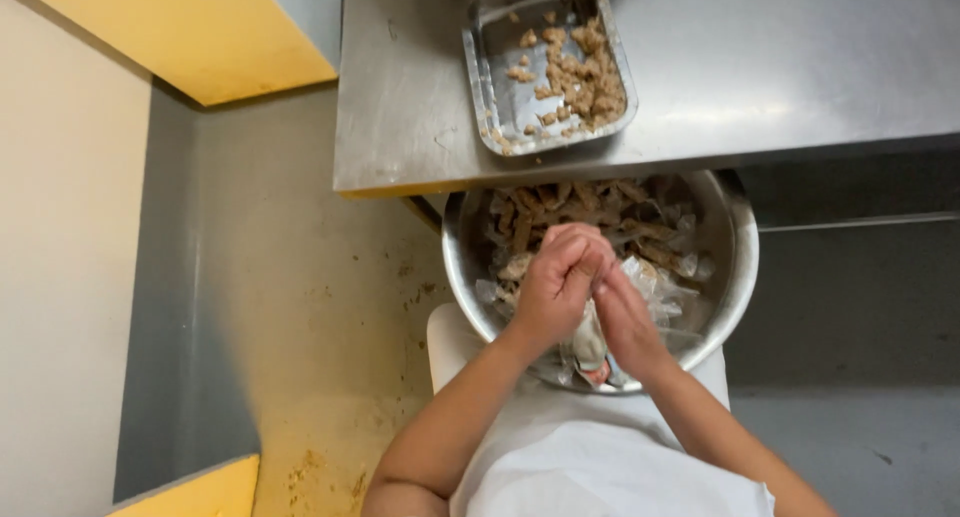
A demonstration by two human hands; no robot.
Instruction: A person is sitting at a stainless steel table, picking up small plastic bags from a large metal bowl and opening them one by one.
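I hold a small clear packet between my two hands, above the near rim of the big steel bowl. My left hand is curled tight around the top of it, fingers closed over the twisted plastic, and my right hand is closed against it from the other side, gripping the wrapper lower down; the two hands touch each other over the packet. What is inside the packet I cannot tell, as my fingers cover most of it. The bowl under my hands is full of brown sticks in clear wrappers, and its far side is tucked beneath the near edge of the steel worktop. On the worktop, close to that near edge, lies a rectangular metal tray with loose brown pieces heaped toward its right side. My white apron shows below my forearms.
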